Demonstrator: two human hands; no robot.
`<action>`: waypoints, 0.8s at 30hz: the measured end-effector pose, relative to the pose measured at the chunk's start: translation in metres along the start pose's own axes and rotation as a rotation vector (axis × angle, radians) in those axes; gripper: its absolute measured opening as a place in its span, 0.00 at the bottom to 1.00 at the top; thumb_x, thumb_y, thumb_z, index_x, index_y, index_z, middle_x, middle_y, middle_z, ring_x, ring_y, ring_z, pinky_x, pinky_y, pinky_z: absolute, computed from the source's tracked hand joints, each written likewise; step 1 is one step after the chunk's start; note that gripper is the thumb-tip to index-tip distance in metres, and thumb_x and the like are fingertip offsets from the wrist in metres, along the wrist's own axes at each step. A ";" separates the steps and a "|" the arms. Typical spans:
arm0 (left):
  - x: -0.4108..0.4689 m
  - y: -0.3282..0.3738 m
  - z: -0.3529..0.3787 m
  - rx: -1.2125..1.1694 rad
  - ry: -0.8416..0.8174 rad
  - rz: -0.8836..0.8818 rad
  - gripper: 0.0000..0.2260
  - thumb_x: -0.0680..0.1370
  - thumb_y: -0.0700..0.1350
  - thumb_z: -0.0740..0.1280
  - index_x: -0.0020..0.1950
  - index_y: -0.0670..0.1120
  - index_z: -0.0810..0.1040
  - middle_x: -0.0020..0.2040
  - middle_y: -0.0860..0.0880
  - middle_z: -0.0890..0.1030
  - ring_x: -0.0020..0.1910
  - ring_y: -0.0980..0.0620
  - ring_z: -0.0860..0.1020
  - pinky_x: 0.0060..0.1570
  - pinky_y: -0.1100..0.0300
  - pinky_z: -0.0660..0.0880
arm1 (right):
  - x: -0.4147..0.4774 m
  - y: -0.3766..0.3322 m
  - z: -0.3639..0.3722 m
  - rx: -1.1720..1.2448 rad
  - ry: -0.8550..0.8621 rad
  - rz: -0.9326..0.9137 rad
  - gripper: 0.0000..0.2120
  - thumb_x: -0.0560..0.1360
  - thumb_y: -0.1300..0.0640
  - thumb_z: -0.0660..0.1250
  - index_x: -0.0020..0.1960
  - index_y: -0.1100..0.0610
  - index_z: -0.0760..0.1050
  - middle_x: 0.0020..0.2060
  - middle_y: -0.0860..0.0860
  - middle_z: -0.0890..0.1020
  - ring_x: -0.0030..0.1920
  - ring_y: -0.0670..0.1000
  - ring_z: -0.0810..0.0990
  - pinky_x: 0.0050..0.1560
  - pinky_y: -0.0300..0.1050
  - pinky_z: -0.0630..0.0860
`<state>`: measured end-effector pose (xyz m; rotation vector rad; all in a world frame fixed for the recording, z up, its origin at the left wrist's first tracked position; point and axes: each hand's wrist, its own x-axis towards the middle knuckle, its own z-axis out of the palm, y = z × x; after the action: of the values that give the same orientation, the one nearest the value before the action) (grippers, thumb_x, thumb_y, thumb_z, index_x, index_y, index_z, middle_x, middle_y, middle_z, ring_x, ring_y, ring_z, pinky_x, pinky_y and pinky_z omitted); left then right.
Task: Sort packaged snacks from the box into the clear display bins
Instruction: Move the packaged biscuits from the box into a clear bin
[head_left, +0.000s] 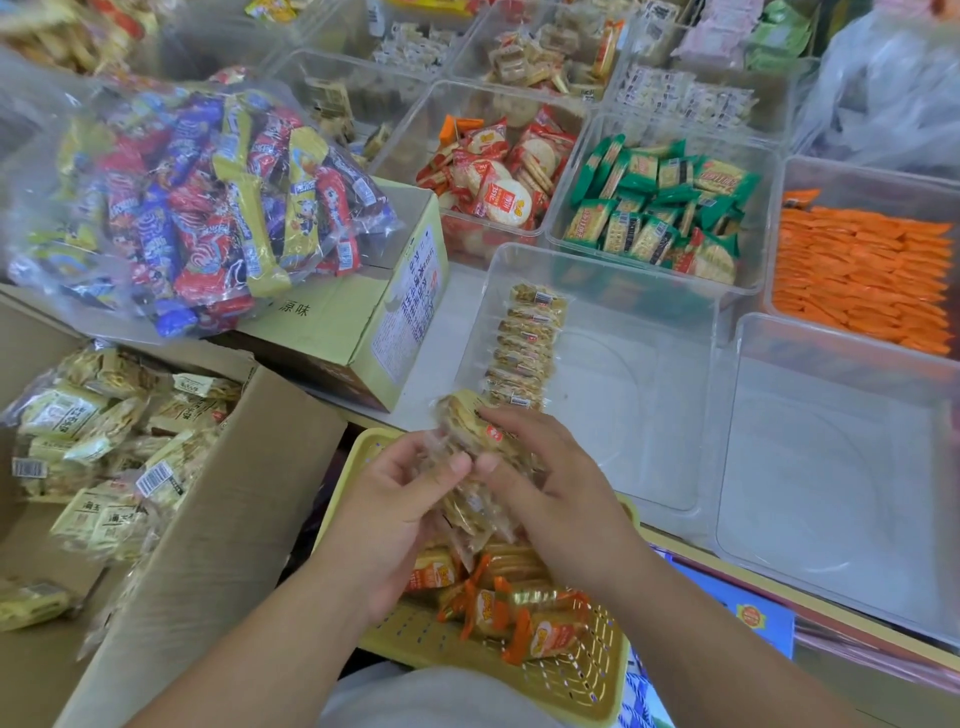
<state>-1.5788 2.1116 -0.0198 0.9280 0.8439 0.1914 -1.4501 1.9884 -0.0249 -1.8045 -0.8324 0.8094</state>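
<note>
Above the yellow basket, my left hand and right hand both grip a bunch of cracker packs. They hang just in front of the clear bin, where one neat row stands. The wrappers look slippery, so I think some packs could slide out and drop, or bump the row and knock it over.

Cracker packets — between left hand, right hand
</note>
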 end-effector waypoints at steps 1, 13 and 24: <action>0.001 -0.001 0.000 0.001 0.009 -0.006 0.18 0.65 0.49 0.82 0.52 0.47 0.85 0.50 0.43 0.86 0.45 0.46 0.85 0.39 0.53 0.82 | 0.000 0.000 -0.002 0.080 0.007 0.039 0.16 0.80 0.42 0.65 0.68 0.36 0.75 0.64 0.34 0.75 0.65 0.33 0.72 0.56 0.26 0.71; 0.012 -0.005 -0.017 -0.097 0.106 0.017 0.20 0.72 0.44 0.73 0.64 0.45 0.81 0.58 0.40 0.85 0.51 0.45 0.86 0.41 0.52 0.83 | 0.047 0.076 -0.094 0.054 0.126 0.389 0.06 0.82 0.44 0.64 0.52 0.37 0.80 0.52 0.45 0.82 0.56 0.55 0.81 0.64 0.61 0.76; 0.011 -0.006 -0.026 -0.094 0.163 0.055 0.11 0.76 0.41 0.69 0.58 0.43 0.81 0.60 0.43 0.85 0.57 0.42 0.85 0.50 0.47 0.79 | 0.084 0.144 -0.075 -0.256 -0.387 0.663 0.18 0.85 0.47 0.57 0.74 0.44 0.69 0.71 0.48 0.71 0.67 0.57 0.74 0.51 0.50 0.80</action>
<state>-1.5912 2.1296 -0.0384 0.8557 0.9516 0.3553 -1.3160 1.9763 -0.1490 -2.2259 -0.5840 1.5731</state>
